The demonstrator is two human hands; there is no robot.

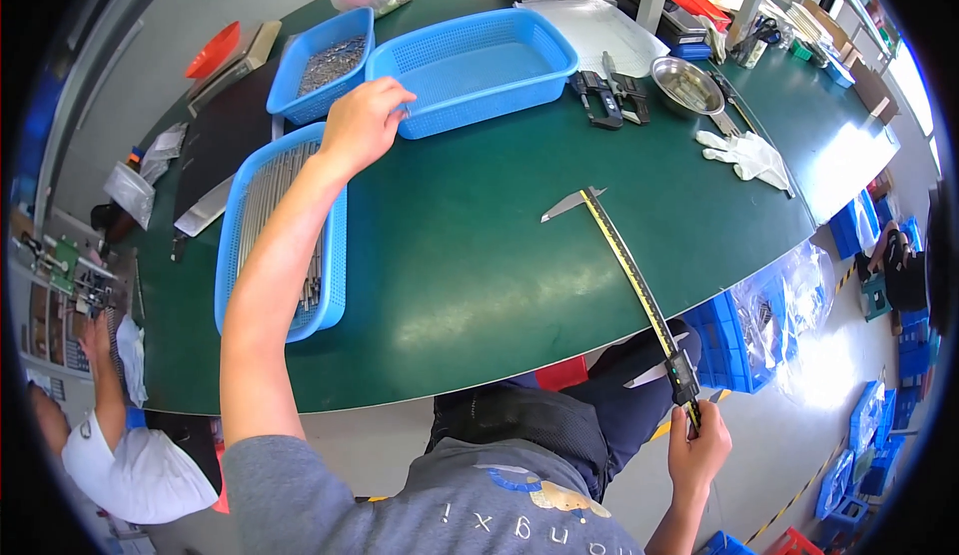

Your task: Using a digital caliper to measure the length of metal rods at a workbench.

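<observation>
The right hand (699,447) grips the end of a long caliper (631,277) off the worktop's (470,255) near edge, jaws empty, while the left hand's fingers (392,105) curl, perhaps pinching something small, between the rod-filled basket (240,245) and the empty basket (470,67), so measuring seems unfinished.

Single head-worn fisheye view, looking steeply down from above the torso onto the green desk (470,255) (straight edges bowing toward the rim). Close enough for both forearms, entering from the lower edge.
</observation>
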